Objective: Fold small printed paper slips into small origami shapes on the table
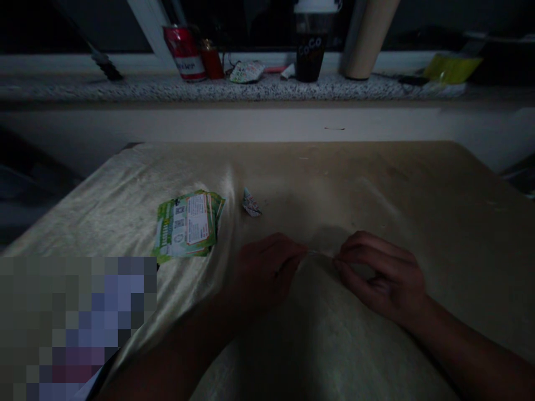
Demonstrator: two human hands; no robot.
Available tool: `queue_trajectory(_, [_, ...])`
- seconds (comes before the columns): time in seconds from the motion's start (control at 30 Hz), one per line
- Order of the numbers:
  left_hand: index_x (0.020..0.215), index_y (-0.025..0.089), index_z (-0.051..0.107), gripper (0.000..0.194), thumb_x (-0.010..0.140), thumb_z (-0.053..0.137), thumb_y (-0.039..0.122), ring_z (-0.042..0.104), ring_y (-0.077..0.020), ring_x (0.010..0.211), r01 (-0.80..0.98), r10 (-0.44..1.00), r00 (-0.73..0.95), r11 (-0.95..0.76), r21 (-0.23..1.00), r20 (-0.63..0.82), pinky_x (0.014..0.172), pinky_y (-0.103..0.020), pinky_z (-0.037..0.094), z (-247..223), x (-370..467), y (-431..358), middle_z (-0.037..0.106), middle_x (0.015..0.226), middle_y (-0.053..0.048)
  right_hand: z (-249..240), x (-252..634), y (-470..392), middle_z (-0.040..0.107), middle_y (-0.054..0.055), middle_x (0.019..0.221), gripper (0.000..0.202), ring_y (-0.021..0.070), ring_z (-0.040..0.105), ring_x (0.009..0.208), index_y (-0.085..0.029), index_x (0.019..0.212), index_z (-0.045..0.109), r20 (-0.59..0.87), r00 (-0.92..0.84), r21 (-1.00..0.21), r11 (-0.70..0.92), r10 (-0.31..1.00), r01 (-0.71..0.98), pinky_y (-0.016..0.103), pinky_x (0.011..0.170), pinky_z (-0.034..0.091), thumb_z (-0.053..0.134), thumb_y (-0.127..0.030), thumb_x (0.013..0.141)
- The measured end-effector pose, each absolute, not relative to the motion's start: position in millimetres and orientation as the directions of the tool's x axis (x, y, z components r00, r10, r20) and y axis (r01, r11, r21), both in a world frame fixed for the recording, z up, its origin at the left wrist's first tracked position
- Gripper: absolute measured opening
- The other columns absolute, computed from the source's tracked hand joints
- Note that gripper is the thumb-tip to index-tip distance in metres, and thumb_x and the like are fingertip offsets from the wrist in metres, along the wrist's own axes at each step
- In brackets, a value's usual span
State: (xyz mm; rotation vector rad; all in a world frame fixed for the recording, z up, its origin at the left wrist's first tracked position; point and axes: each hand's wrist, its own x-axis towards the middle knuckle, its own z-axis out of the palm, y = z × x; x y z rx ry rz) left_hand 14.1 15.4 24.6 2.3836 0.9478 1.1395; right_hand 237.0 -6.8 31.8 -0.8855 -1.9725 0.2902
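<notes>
A thin pale strand (pixel 317 253) spans the short gap between my hands above the middle of the table. Its exact kind is too small and dim to make out. My left hand (pixel 271 264) is closed, pinching the strand's left end between thumb and fingers. At the other end, the thumb and forefinger of my right hand (pixel 382 273) are pinched together on it. Beyond my left hand lies a small folded piece of printed paper (pixel 251 204). Farther left rests a stack of green printed packets (pixel 186 225).
A shiny beige cloth (pixel 376 184) covers the table. Along the granite sill (pixel 267 89) behind it stand a red can (pixel 186 55), a red lighter (pixel 212 61), a dark lidded cup (pixel 309 53), a tan cylinder (pixel 370 39) and a yellow packet (pixel 451 68). The lower left is pixelated.
</notes>
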Motion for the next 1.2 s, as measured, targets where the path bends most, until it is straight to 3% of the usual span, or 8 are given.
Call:
queue_trajectory(0.13, [0.090, 0.017, 0.072, 0.011, 0.090, 0.061, 0.015, 0.069, -0.0117, 0.067, 0.407, 0.713, 0.470, -0.698, 0.589, 0.520, 0.062, -0.021, 0.053, 27, 14, 18, 0.074, 0.077, -0.001, 31, 239, -6, 0.066, 0.004, 0.074, 0.013, 0.0170, 0.063, 0.063, -0.021, 0.085, 0.066, 0.657, -0.284, -0.539, 0.699, 0.698, 0.469, 0.030, 0.054, 0.051, 0.064, -0.008, 0.084])
queue_trajectory(0.3, [0.082, 0.019, 0.075, 0.005, 0.083, 0.071, 0.017, 0.069, -0.0121, 0.064, 0.310, 0.824, 0.392, -0.537, 0.784, 0.409, 0.058, -0.021, 0.052, 28, 14, 21, 0.075, 0.073, 0.000, 28, 241, -4, 0.066, 0.003, 0.075, 0.012, 0.0159, 0.063, 0.064, -0.020, 0.085, 0.067, 0.638, -0.245, -0.573, 0.663, 0.730, 0.482, 0.028, 0.054, 0.051, 0.066, -0.008, 0.083])
queue_trajectory(0.53, [0.079, 0.018, 0.076, 0.007, 0.080, 0.072, 0.013, 0.068, -0.0122, 0.063, 0.202, 0.912, 0.332, -0.316, 0.927, 0.239, 0.056, -0.021, 0.054, 26, 15, 20, 0.074, 0.071, 0.000, 23, 241, -5, 0.070, 0.001, 0.072, 0.006, 0.0143, 0.065, 0.059, -0.021, 0.084, 0.067, 0.556, -0.160, -0.655, 0.548, 0.816, 0.520, 0.026, 0.053, 0.053, 0.067, -0.016, 0.083])
queue_trajectory(0.7, [0.095, 0.018, 0.073, 0.013, 0.082, 0.070, 0.019, 0.071, -0.0151, 0.067, 0.145, 0.931, 0.340, -0.188, 0.971, 0.130, 0.059, -0.024, 0.057, 17, 16, 20, 0.076, 0.079, -0.003, 21, 239, -7, 0.072, 0.000, 0.068, 0.004, 0.0129, 0.066, 0.055, -0.020, 0.081, 0.068, 0.467, -0.084, -0.790, 0.458, 0.880, 0.408, 0.022, 0.049, 0.053, 0.070, -0.017, 0.083])
queue_trajectory(0.8, [0.094, 0.017, 0.069, 0.011, 0.084, 0.064, 0.018, 0.071, -0.0159, 0.069, 0.045, 0.920, 0.373, -0.146, 0.988, 0.119, 0.061, -0.026, 0.057, 13, 15, 21, 0.074, 0.079, -0.004, 24, 238, -8, 0.072, 0.000, 0.069, 0.006, 0.0129, 0.067, 0.058, -0.019, 0.083, 0.069, 0.453, -0.130, -0.834, 0.471, 0.882, 0.288, 0.022, 0.051, 0.054, 0.067, -0.015, 0.086])
queue_trajectory(1.0, [0.103, 0.019, 0.064, 0.022, 0.083, 0.055, 0.014, 0.067, -0.0154, 0.070, -0.075, 0.859, 0.508, -0.023, 0.997, 0.058, 0.061, -0.025, 0.054, 10, 16, 22, 0.070, 0.081, -0.003, 24, 234, -9, 0.071, 0.008, 0.095, 0.030, 0.0174, 0.070, 0.086, -0.017, 0.110, 0.069, 0.557, -0.336, -0.731, 0.641, 0.759, 0.236, 0.029, 0.072, 0.059, 0.065, -0.003, 0.084])
queue_trajectory(1.2, [0.110, 0.020, 0.060, 0.022, 0.088, 0.059, 0.022, 0.066, -0.0174, 0.082, -0.081, 0.769, 0.638, 0.029, 0.996, 0.030, 0.069, -0.028, 0.052, 4, 22, 15, 0.068, 0.092, -0.006, 24, 229, -13, 0.063, 0.011, 0.105, 0.024, 0.0164, 0.066, 0.091, -0.014, 0.105, 0.071, 0.618, -0.445, -0.630, 0.747, 0.648, 0.212, 0.028, 0.072, 0.057, 0.065, -0.003, 0.084])
